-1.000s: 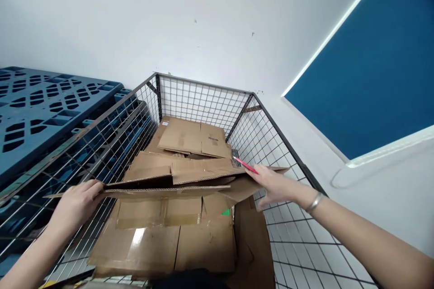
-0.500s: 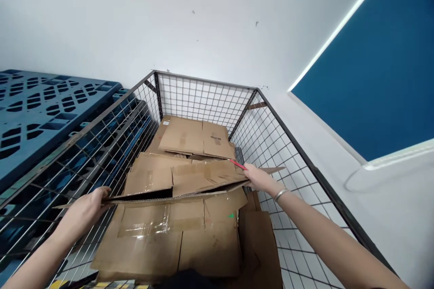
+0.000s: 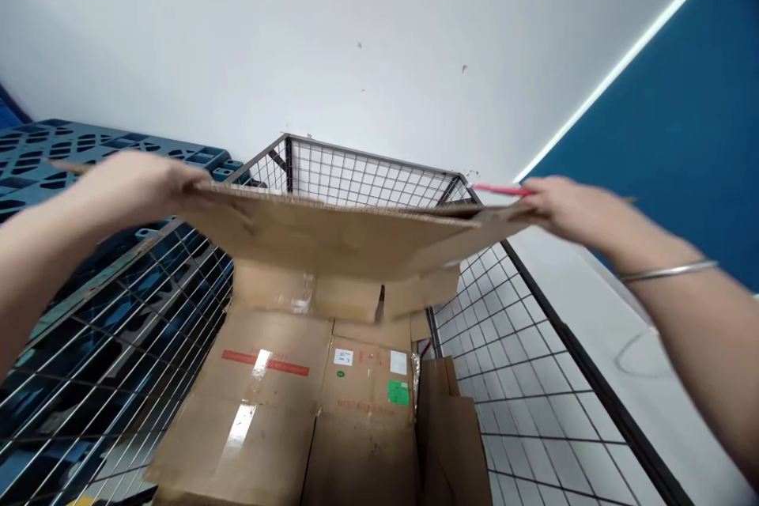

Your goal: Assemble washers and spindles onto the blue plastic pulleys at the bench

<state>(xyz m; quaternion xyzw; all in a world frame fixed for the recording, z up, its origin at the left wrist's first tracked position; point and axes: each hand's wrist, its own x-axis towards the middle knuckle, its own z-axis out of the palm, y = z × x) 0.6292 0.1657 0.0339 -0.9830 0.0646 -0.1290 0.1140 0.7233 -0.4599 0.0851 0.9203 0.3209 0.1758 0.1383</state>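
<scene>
A flattened brown cardboard box (image 3: 337, 241) is held up over a wire mesh cage (image 3: 522, 348), tilted with its underside and hanging flaps facing me. My left hand (image 3: 134, 186) grips its left edge. My right hand (image 3: 563, 205) grips its right edge and also holds a red pen-like object (image 3: 501, 190); a metal bangle (image 3: 667, 271) sits on that wrist. Both hands are blurred by motion. Below, more flattened cardboard (image 3: 278, 403) with a red stripe and a green label (image 3: 398, 391) lies in the cage.
Stacked blue plastic pallets (image 3: 41, 150) stand left of the cage. A white wall rises behind and a blue panel (image 3: 681, 111) fills the right. A brown paper piece (image 3: 454, 443) stands against the cage's right mesh side.
Both hands have lifted the top cardboard sheet from the pile up to about the cage's rim height. The labelled cardboard beneath has come into sight.
</scene>
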